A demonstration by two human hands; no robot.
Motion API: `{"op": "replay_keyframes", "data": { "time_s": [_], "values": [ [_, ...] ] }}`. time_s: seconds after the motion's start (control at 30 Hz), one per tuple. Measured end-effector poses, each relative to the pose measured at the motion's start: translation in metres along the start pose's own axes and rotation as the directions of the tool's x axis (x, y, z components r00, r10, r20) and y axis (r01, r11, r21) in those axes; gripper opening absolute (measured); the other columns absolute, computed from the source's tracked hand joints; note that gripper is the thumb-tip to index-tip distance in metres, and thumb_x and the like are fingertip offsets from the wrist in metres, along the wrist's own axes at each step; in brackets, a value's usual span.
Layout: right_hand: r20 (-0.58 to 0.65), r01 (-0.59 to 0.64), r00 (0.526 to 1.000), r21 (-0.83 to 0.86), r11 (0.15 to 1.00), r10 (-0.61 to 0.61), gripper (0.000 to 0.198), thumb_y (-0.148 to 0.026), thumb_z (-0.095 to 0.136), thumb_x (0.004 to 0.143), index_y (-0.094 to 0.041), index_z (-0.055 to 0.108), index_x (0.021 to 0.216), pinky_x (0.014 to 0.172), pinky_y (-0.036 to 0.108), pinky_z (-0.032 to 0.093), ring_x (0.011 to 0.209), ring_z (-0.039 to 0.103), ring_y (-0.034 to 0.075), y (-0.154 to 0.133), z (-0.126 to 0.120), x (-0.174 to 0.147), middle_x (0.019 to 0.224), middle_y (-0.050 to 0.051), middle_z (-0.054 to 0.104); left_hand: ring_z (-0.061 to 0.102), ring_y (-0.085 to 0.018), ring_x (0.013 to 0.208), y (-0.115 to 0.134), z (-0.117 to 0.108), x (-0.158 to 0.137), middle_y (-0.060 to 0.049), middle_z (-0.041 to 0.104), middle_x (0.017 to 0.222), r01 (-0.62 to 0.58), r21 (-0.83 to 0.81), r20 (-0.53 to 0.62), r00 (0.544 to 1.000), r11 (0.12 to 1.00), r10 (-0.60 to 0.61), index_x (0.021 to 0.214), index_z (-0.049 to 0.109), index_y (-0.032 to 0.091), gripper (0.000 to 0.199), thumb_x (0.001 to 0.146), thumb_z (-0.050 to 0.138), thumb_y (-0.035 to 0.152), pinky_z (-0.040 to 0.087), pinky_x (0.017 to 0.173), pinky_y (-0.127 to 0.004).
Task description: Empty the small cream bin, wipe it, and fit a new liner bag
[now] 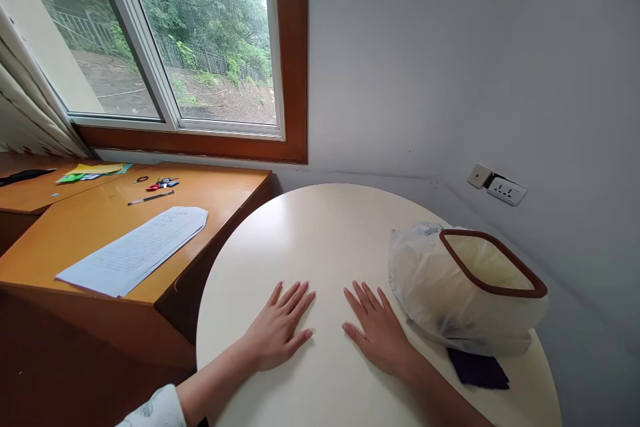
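Both palms lie flat on a round cream table (330, 233). My left hand (280, 327) rests left of the middle with its fingers spread and holds nothing. To its right, my right hand (376, 330) is also laid down, fingers apart, with nothing under it that I can make out. Just right of that hand stands a waste bin (493, 260) with a brown rim, wrapped in a whitish translucent plastic bag (425, 287). A folded dark cloth (479, 368) sticks out from under the bag's front edge.
An orange-brown desk (225, 193) stands at the left, with paper sheets (140, 250), a pen (151, 197), a bunch of keys (163, 183) and coloured papers (95, 172) on it. Behind are a window (200, 40) and a wall with a socket (507, 190).
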State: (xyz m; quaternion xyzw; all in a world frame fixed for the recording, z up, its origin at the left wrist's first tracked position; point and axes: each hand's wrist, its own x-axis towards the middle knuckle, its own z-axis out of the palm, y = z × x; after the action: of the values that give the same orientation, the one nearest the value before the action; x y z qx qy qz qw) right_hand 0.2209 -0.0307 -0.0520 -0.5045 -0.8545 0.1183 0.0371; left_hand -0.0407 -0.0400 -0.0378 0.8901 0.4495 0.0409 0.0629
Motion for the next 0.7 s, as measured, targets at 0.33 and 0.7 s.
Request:
{"op": "replay_keyframes", "data": {
  "time_s": [0.33, 0.7],
  "values": [
    [-0.582, 0.177, 0.799, -0.007, 0.984, -0.148, 0.026, -0.021, 0.037, 0.090, -0.020, 0.060, 0.102, 0.096, 0.035, 0.038, 0.096, 0.059, 0.014, -0.008, -0.040, -0.024, 0.099, 0.004, 0.068, 0.053, -0.023, 0.104, 0.010, -0.006, 0.024, -0.007, 0.057, 0.117, 0.168, -0.313, -0.183, 0.955, 0.935, -0.233, 0.119, 0.050, 0.024, 0.038, 0.089, 0.031, 0.040, 0.039, 0.092, -0.041],
    [-0.761, -0.349, 0.647, -0.235, 0.907, 0.051, 0.048, -0.054, 0.037, 0.085, -0.017, 0.055, 0.111, 0.096, 0.047, 0.031, 0.101, 0.056, 0.025, 0.083, -0.119, -0.095, 0.108, 0.010, 0.062, 0.048, -0.012, 0.058, 0.000, -0.014, 0.098, 0.003, 0.049, 0.061, 0.048, -0.878, -0.256, 0.794, 0.476, -0.551, 0.065, 0.047, 0.019, 0.019, 0.073, 0.053, 0.035, 0.037, 0.055, -0.024]
  ]
}}
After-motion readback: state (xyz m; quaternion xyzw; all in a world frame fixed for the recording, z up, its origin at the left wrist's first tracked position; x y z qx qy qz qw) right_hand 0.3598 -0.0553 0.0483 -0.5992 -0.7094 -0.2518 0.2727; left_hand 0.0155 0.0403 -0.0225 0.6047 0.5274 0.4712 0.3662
